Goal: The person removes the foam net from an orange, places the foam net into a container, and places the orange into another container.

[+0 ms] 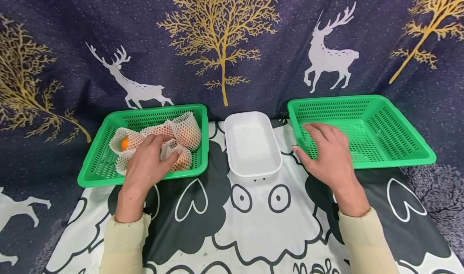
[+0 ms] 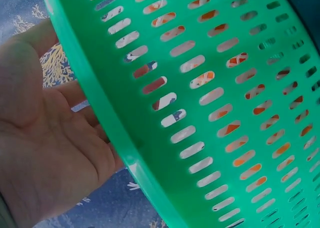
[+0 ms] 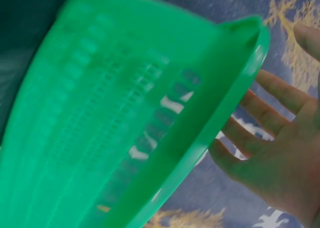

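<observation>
In the head view my left hand [image 1: 146,161] reaches over the front rim of the left green basket [image 1: 205,145]. Its fingers are loosely bent above several round fruits in white foam nets, and the thumb lies close to a netted fruit [image 1: 183,162] at the front right. Another netted fruit [image 1: 187,131] sits behind it; orange skin shows through the open end of a net [image 1: 125,143] on the left. My right hand [image 1: 328,155] hovers over the near left part of the right green basket [image 1: 406,162], fingers and thumb spread, holding nothing.
Between the baskets stands a shallow white plastic tray [image 1: 253,145]. A black-and-white patterned cloth [image 1: 268,229] covers the table. Behind everything hangs a dark blue curtain [image 1: 253,84] with gold trees and white deer.
</observation>
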Action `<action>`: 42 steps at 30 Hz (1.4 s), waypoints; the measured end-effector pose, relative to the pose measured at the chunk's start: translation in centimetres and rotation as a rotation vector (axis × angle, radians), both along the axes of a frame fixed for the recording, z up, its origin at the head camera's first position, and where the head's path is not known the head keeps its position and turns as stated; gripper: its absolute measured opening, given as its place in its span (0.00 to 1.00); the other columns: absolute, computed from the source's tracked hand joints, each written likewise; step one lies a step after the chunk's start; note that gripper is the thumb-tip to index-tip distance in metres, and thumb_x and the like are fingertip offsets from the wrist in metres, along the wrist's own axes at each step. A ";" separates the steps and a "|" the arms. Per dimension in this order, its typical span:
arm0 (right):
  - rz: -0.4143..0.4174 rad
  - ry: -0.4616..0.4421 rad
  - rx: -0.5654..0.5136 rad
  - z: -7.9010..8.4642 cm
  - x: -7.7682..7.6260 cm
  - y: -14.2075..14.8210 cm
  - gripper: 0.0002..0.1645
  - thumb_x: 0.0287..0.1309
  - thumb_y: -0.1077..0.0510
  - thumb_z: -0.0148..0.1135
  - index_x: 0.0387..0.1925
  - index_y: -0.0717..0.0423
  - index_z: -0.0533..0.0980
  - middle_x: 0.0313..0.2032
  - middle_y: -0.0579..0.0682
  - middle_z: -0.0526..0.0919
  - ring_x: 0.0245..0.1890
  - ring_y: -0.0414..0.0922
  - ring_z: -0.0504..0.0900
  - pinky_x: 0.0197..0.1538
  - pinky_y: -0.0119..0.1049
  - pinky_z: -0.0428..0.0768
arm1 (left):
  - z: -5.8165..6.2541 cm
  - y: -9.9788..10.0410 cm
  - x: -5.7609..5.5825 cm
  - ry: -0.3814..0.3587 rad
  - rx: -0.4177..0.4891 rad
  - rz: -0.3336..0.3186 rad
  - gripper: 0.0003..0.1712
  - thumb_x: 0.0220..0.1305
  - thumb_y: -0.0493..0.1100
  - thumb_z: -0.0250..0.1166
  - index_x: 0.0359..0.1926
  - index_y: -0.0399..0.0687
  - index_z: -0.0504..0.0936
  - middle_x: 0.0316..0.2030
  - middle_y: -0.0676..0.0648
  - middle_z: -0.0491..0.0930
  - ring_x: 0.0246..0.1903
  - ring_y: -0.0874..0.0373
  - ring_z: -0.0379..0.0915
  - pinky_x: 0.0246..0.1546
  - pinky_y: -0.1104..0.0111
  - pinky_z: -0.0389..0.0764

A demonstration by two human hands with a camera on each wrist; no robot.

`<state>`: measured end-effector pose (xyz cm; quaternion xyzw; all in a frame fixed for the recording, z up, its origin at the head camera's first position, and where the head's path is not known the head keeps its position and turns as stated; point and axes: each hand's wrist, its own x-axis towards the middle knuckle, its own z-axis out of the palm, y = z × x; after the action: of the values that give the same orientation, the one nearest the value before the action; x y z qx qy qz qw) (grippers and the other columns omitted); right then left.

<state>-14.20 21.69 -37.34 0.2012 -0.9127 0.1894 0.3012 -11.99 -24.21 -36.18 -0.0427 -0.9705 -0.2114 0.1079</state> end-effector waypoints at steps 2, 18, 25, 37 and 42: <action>0.028 0.003 0.010 0.1 -0.1 -1.0 0.36 0.53 0.43 0.70 0.60 0.57 0.77 0.58 0.58 0.78 0.59 0.61 0.72 0.58 0.61 0.66 | 0.0 -0.1 0.0 -0.012 -0.003 0.002 0.31 0.65 0.58 0.66 0.63 0.49 0.76 0.58 0.40 0.73 0.53 0.41 0.73 0.42 0.44 0.76; 0.271 0.033 0.031 1.2 0.1 -10.2 0.36 0.57 0.42 0.67 0.62 0.58 0.75 0.57 0.57 0.77 0.61 0.57 0.72 0.67 0.51 0.64 | -0.6 -0.8 -0.3 -0.094 0.006 0.010 0.37 0.64 0.57 0.67 0.66 0.43 0.70 0.58 0.35 0.71 0.52 0.39 0.72 0.45 0.44 0.75; 0.334 0.019 0.049 2.0 0.4 -13.7 0.34 0.60 0.42 0.65 0.63 0.56 0.75 0.57 0.54 0.77 0.61 0.55 0.71 0.67 0.48 0.65 | -0.7 -0.9 -0.7 -0.111 0.017 -0.010 0.38 0.65 0.56 0.67 0.69 0.41 0.68 0.61 0.34 0.69 0.58 0.37 0.68 0.52 0.42 0.72; 0.479 -0.001 0.073 0.8 2.2 -18.5 0.33 0.66 0.41 0.60 0.64 0.56 0.73 0.61 0.54 0.76 0.63 0.52 0.70 0.70 0.43 0.63 | -1.2 -0.6 -1.0 -0.115 -0.008 -0.013 0.38 0.64 0.54 0.68 0.68 0.41 0.68 0.59 0.33 0.70 0.55 0.36 0.69 0.52 0.42 0.72; 0.508 0.005 0.114 0.2 2.7 -19.4 0.33 0.66 0.43 0.61 0.65 0.56 0.73 0.62 0.54 0.75 0.65 0.51 0.70 0.71 0.40 0.62 | -1.2 -0.5 -1.2 -0.113 -0.017 -0.019 0.39 0.63 0.53 0.69 0.69 0.42 0.68 0.62 0.32 0.69 0.58 0.35 0.68 0.53 0.41 0.72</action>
<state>-11.47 2.28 -37.10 0.4413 -0.8411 0.2068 0.2345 -13.15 -24.75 -37.39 -0.0407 -0.9763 -0.2064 0.0507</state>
